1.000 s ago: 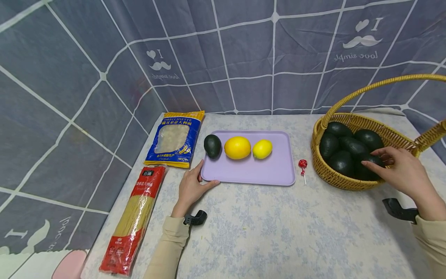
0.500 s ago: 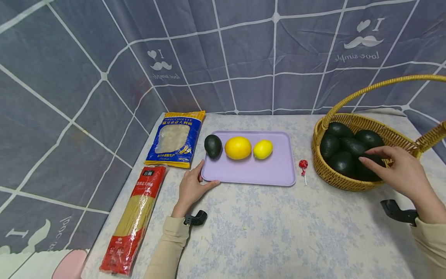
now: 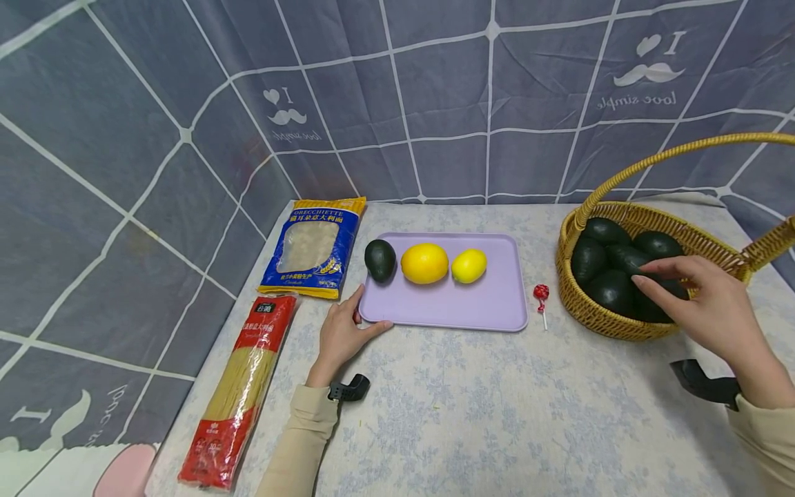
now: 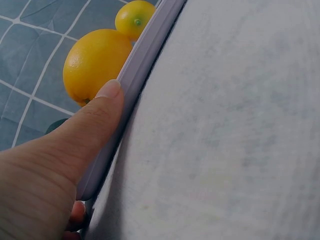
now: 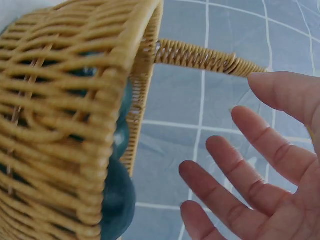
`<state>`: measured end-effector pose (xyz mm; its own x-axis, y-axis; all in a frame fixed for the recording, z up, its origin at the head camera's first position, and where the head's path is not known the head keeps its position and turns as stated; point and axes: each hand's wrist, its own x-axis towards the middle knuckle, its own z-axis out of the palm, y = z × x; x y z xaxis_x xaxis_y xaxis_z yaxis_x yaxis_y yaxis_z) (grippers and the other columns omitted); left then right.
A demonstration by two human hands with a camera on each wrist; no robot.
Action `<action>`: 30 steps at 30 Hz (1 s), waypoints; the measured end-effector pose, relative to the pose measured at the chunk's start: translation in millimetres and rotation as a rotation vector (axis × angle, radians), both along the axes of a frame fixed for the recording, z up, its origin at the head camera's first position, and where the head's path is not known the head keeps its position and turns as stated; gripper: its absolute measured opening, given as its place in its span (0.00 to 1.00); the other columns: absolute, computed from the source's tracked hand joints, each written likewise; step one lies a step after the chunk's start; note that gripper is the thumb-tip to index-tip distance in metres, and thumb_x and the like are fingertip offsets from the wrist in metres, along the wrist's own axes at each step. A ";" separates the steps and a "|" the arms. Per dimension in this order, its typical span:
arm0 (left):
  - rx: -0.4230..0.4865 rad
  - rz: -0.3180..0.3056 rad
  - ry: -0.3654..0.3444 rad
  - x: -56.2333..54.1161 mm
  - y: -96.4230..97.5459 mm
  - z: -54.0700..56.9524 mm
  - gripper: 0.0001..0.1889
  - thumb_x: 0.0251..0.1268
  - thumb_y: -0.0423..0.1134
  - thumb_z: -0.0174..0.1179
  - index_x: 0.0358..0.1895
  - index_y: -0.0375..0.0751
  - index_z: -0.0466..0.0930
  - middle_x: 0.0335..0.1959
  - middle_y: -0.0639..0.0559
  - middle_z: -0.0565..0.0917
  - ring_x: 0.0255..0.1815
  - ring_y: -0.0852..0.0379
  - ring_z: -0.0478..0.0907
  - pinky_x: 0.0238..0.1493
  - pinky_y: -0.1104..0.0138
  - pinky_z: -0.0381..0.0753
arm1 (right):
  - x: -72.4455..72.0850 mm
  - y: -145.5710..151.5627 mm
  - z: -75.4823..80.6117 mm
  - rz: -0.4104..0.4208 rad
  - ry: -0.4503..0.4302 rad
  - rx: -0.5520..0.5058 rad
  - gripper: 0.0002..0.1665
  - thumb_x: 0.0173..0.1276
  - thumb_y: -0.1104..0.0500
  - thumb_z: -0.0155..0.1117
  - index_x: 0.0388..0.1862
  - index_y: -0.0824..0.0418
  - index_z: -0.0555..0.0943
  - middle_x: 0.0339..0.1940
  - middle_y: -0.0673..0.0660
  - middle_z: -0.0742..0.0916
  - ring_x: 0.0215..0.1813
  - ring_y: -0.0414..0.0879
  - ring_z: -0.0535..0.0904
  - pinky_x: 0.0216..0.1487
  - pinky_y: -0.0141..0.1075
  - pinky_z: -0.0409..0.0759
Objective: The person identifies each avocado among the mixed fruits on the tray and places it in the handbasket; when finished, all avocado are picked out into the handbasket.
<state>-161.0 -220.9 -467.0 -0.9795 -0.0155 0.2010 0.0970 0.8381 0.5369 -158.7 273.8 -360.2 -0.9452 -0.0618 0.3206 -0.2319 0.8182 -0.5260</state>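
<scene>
My left hand point(image 3: 340, 338) rests at the near left corner of a lilac tray point(image 3: 441, 310). Its thumb point(image 4: 97, 112) lies along the front rim, the fingers along the left side. On the tray stand a dark avocado point(image 3: 380, 261), a large yellow lemon-like fruit point(image 3: 424, 264) and a smaller lemon point(image 3: 468, 266). Over at the right, my right hand point(image 3: 708, 300) hovers above several avocados point(image 3: 611, 291) in a wicker basket point(image 3: 596, 321). In the right wrist view its fingers point(image 5: 255, 185) are spread apart with nothing between them, beside the basket's rim.
A red lollipop point(image 3: 541, 293) lies between tray and basket. The basket's tall handle point(image 3: 677, 148) arches over it. On the left are a blue pasta bag point(image 3: 310, 248) and a red spaghetti pack point(image 3: 242, 386). A grey checked curtain point(image 3: 447, 103) hangs behind.
My right hand has shifted a little to the left over the avocados in the basket. The left hand keeps its place at the tray's corner.
</scene>
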 end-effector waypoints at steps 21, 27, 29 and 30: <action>-0.009 0.005 -0.004 -1.0 0.3 0.1 0.50 0.44 0.61 0.71 0.70 0.40 0.63 0.24 0.53 0.68 0.29 0.53 0.61 0.27 0.63 0.56 | -3.2 -45.7 11.9 0.340 0.293 -0.077 0.20 0.47 0.72 0.75 0.40 0.59 0.84 0.39 0.49 0.82 0.46 0.27 0.71 0.47 0.21 0.62; -0.007 0.003 -0.005 -0.8 0.6 0.4 0.50 0.45 0.61 0.71 0.70 0.40 0.63 0.24 0.53 0.67 0.30 0.53 0.61 0.27 0.63 0.56 | -11.6 -61.8 9.3 0.425 0.301 -0.092 0.20 0.48 0.71 0.75 0.41 0.57 0.84 0.40 0.47 0.82 0.46 0.31 0.73 0.48 0.22 0.65; -0.008 0.003 -0.003 -0.7 0.5 0.0 0.50 0.45 0.61 0.71 0.70 0.40 0.64 0.24 0.52 0.67 0.29 0.53 0.61 0.27 0.64 0.56 | -14.5 -67.1 8.7 0.448 0.300 -0.098 0.20 0.49 0.70 0.75 0.41 0.57 0.84 0.40 0.47 0.82 0.45 0.33 0.73 0.47 0.22 0.65; -0.008 0.003 -0.003 -0.6 0.4 -0.2 0.50 0.45 0.61 0.71 0.70 0.40 0.64 0.24 0.52 0.67 0.29 0.53 0.61 0.27 0.64 0.56 | -15.7 -70.0 8.7 0.455 0.294 -0.101 0.20 0.49 0.70 0.75 0.41 0.56 0.84 0.40 0.47 0.82 0.44 0.33 0.73 0.47 0.22 0.65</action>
<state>-161.6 -220.5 -467.2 -0.9801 -0.0165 0.1979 0.0928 0.8428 0.5301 -174.4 203.9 -351.5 -0.7005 -0.3982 0.5923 -0.6990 0.5502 -0.4568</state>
